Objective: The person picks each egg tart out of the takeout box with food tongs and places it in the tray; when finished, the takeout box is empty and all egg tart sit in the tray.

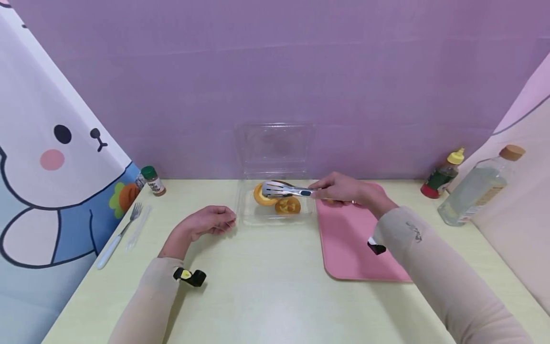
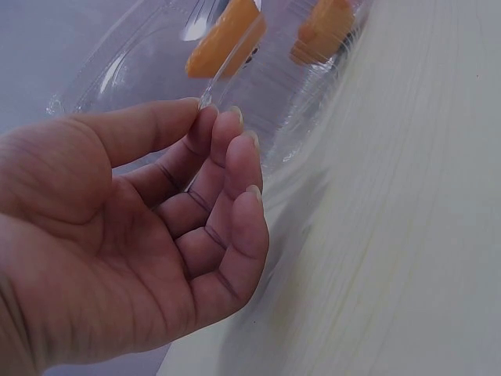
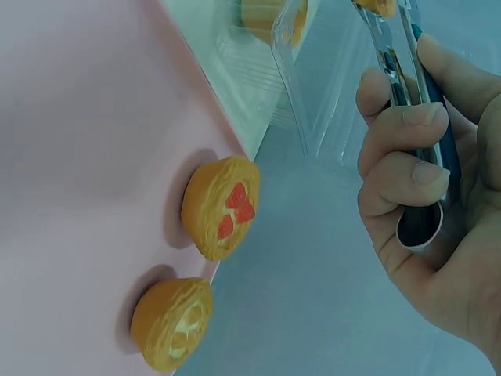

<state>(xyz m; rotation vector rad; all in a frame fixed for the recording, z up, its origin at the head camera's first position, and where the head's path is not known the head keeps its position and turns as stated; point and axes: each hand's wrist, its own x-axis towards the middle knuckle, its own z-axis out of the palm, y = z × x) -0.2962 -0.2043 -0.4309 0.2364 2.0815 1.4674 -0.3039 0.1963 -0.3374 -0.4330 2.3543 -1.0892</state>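
My right hand grips metal tongs with dark handle grips. Between the tong heads is an egg tart, tilted over the clear plastic container. A second tart with a yellow patterned top sits inside that container, near its front wall. On the left side, my left hand pinches the container's rim between thumb and index finger, the other fingers curled below. Two more tarts, one with red pieces on top and one with a pale yellow filling, rest on the pink tray.
The container's clear lid stands raised at the back, before the purple cloth. To the left lie a fork, a clear wrapped utensil and a green-capped jar. A yellow-topped bottle and a cork-coloured-capped bottle stand at right.
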